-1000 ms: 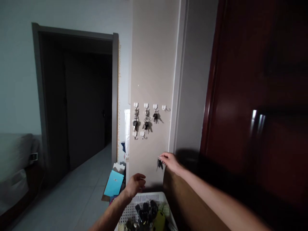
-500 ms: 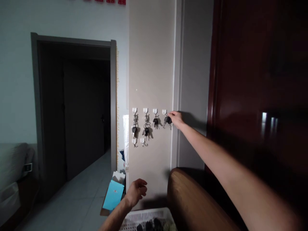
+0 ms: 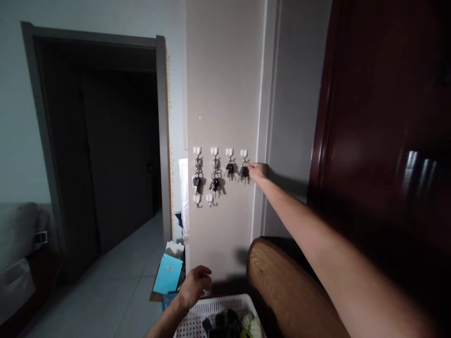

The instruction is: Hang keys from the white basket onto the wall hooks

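Observation:
Four white hooks in a row on the beige wall each carry a bunch of keys. At the far right hook (image 3: 244, 153), my right hand (image 3: 258, 172) reaches in from the right, its fingers closed at the side of the hanging bunch of keys (image 3: 243, 172). The fingertips are partly hidden against those keys. Just left hangs another bunch of keys (image 3: 230, 169). Longer sets with metal clasps, a bunch of keys (image 3: 214, 184) and a set of keys (image 3: 196, 184), hang further left. Low down, my left hand (image 3: 195, 285) hovers with loosely bent fingers, holding nothing.
Two lower hooks, a left hook (image 3: 197, 201) and a right hook (image 3: 210, 200), carry nothing. Below stands a white basket (image 3: 225, 303) with dark items. A blue box (image 3: 168, 274) sits beside it. A rounded wooden panel (image 3: 282, 277) and dark red door (image 3: 369, 117) lie right.
The view has shifted slightly, showing more of the basket. My right fingers have moved from the top of the right bunch down to its side. My left hand stays low.

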Demonstrator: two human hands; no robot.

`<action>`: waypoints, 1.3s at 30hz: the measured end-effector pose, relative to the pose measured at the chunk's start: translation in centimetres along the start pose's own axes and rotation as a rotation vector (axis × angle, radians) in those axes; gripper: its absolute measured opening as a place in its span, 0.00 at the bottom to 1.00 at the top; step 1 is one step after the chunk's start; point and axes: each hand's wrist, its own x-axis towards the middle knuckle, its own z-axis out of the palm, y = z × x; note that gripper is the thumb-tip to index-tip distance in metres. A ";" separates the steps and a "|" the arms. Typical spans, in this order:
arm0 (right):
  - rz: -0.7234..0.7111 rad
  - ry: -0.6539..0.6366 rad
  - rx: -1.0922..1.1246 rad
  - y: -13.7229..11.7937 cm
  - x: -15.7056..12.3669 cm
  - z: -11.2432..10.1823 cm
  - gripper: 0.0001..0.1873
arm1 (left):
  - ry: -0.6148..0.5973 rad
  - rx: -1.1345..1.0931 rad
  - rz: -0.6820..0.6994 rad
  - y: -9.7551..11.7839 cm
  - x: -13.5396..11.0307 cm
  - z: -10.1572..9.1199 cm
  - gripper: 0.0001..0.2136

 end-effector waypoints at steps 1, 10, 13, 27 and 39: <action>0.048 0.027 0.006 0.2 -0.7 -0.2 0.14 | -0.002 0.004 0.004 -0.2 -0.1 0.1 0.09; 0.178 -0.433 0.171 1.2 -18.0 -0.7 0.13 | 0.067 0.343 0.085 -2.5 -3.6 0.6 0.09; 0.144 -0.815 0.145 1.6 -24.4 -0.9 0.11 | 0.072 0.432 0.062 -4.3 -4.3 0.8 0.09; -0.377 -1.228 -0.317 4.1 -31.6 -0.3 0.22 | 0.036 0.522 0.105 -5.8 -5.4 1.8 0.18; -0.518 -1.225 -0.304 3.6 -30.6 -0.1 0.03 | 0.160 0.498 0.181 -6.3 -3.9 0.6 0.17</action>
